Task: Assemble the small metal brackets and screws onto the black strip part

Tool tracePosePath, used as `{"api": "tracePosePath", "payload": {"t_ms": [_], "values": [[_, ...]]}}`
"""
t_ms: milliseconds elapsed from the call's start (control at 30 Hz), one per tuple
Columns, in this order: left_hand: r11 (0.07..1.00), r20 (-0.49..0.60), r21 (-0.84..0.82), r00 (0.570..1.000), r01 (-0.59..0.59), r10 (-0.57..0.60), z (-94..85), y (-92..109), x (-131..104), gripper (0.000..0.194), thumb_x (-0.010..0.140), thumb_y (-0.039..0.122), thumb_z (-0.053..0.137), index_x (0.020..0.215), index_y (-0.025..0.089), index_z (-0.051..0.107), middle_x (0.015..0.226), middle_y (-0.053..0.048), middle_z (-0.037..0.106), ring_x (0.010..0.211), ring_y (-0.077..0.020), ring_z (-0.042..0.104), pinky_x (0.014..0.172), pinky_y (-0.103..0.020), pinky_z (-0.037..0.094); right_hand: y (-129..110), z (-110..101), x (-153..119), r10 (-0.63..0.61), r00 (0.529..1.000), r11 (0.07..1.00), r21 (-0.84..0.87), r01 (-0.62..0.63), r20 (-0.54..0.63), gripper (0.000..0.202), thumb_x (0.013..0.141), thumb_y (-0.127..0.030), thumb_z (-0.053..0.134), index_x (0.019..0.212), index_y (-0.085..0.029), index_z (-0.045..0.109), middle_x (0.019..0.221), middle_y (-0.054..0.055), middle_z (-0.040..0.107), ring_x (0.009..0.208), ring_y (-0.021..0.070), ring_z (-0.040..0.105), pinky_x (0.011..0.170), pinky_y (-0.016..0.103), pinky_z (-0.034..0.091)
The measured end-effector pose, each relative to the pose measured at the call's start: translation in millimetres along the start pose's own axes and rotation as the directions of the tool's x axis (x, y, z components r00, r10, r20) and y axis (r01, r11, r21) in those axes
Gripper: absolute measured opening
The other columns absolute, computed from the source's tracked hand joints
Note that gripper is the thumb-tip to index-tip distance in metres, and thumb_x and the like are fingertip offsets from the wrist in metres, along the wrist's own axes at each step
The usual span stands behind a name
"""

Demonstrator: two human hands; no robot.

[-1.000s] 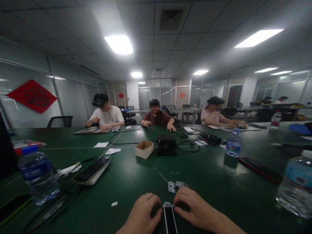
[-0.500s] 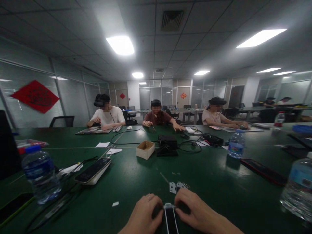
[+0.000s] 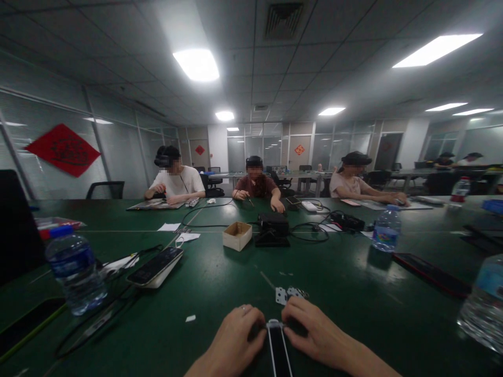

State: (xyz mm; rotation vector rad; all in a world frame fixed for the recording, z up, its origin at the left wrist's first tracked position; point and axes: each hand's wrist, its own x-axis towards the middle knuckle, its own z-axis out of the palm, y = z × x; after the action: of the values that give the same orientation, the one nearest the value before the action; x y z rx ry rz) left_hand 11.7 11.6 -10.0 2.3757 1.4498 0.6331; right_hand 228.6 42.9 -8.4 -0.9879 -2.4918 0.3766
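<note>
A long, flat, dark piece with pale edges (image 3: 280,352) lies in front of me, its near end cut off by the frame. A small whitish end piece (image 3: 274,324) sits across its far end. My left hand (image 3: 240,335), with a ring on one finger, is curled closed at the left of that end, its fingertips pinching there. From the other side my right hand (image 3: 310,329) is closed in the same way at the right corner. Just beyond my right fingers lie small silvery metal plates with holes (image 3: 281,296), partly hidden by that hand.
An open cardboard box (image 3: 237,237) and a black device (image 3: 273,229) stand ahead. Left are a phone (image 3: 156,267), cables and a water bottle (image 3: 76,272); right, bottles (image 3: 386,230) and a dark red-edged phone (image 3: 430,273). Several people sit across the green table (image 3: 220,277).
My view has tilted and shifted slightly. Both my hands stay at the far end of the dark piece. Across the table, the middle person's outstretched hand has drawn inward toward the black device.
</note>
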Motion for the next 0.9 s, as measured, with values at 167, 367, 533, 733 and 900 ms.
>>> {"api": "tracePosePath", "payload": {"t_ms": [167,367,533,733,900], "values": [[1.0,0.002,0.019,1.0,0.005,-0.005,-1.4,1.7,0.5,0.008,0.085,0.015,0.056,0.089,0.019,0.062,0.089,-0.002,0.065,0.08,-0.016,0.059,0.073,-0.025,0.044,-1.8,-2.8,-0.5,0.01,1.0,1.0,0.02,-0.01,0.026,0.008,0.084,-0.015,0.052,0.088,-0.018,0.058,0.093,0.006,0.059,0.085,0.0179,0.056,0.074,0.029,0.046],[1.0,0.025,0.009,1.0,0.011,-0.011,-1.3,-0.4,1.1,0.009,0.085,0.015,0.057,0.091,0.019,0.062,0.091,-0.002,0.065,0.083,-0.0167,0.059,0.073,-0.025,0.044,-1.0,-1.7,0.5,0.027,0.999,1.0,0.014,-0.027,0.04,0.005,0.083,-0.016,0.053,0.085,-0.018,0.057,0.091,0.006,0.058,0.083,0.0174,0.055,0.072,0.028,0.046],[1.0,0.016,0.009,1.0,0.002,-0.002,0.8,-2.8,-0.1,0.009,0.086,0.017,0.056,0.092,0.02,0.062,0.092,-0.002,0.064,0.083,-0.0164,0.059,0.074,-0.025,0.044,1.4,-0.3,-0.1,0.028,0.998,1.0,0.004,-0.029,0.056,0.006,0.082,-0.015,0.052,0.086,-0.018,0.055,0.093,0.006,0.057,0.085,0.0177,0.054,0.074,0.028,0.045],[1.0,0.021,0.018,1.0,0.011,-0.011,-0.4,-0.5,0.1,0.01,0.086,0.017,0.056,0.092,0.02,0.062,0.092,-0.002,0.064,0.083,-0.0164,0.059,0.075,-0.025,0.044,-1.3,-4.4,-0.4,0.038,0.997,0.999,0.035,-0.041,0.066,0.007,0.087,-0.021,0.05,0.088,-0.019,0.057,0.095,0.006,0.058,0.087,0.0183,0.055,0.075,0.03,0.046],[1.0,0.008,0.009,1.0,0.002,-0.002,-0.2,-1.0,0.3,0.009,0.086,0.017,0.056,0.092,0.02,0.062,0.091,-0.001,0.064,0.082,-0.0163,0.059,0.074,-0.025,0.043,0.5,-4.3,-2.2,0.02,0.997,0.997,0.079,-0.025,0.074,0.015,0.091,-0.024,0.046,0.091,-0.018,0.06,0.099,0.008,0.058,0.092,0.0193,0.056,0.081,0.032,0.047]]}}
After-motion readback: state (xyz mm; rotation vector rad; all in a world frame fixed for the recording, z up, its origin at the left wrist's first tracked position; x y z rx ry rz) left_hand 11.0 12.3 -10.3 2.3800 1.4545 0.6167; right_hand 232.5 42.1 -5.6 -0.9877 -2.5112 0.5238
